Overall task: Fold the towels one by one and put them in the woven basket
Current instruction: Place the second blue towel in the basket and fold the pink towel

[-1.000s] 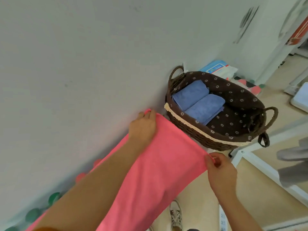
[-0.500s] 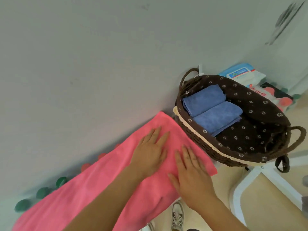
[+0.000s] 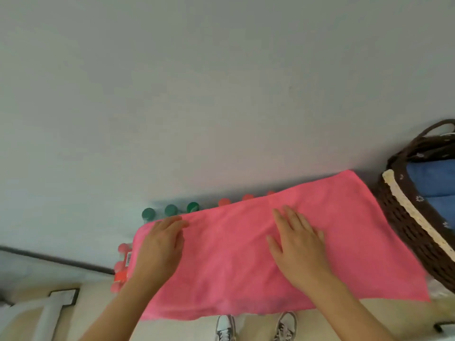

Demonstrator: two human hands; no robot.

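A pink towel [image 3: 229, 264] lies spread flat in a long rectangle in front of me. My left hand [image 3: 160, 247] presses on its left end, fingers relaxed and slightly bent. With its fingers straight, my right hand [image 3: 298, 244] rests flat on the towel's middle right. The dark woven basket [image 3: 403, 217] with a cream trim stands at the right edge, just beyond the towel's right end. Folded blue towels [image 3: 433, 183] lie inside it.
Green bottle caps [image 3: 170, 210] and red bottle caps [image 3: 224, 201] line up behind the towel against the grey wall. More red caps [image 3: 120, 267] show at the towel's left end. My shoes [image 3: 256, 326] stand on the beige floor below.
The view swung left, so the basket slid to the right edge. My left hand slid to the towel's left end, and my right hand stayed flat near the middle right.
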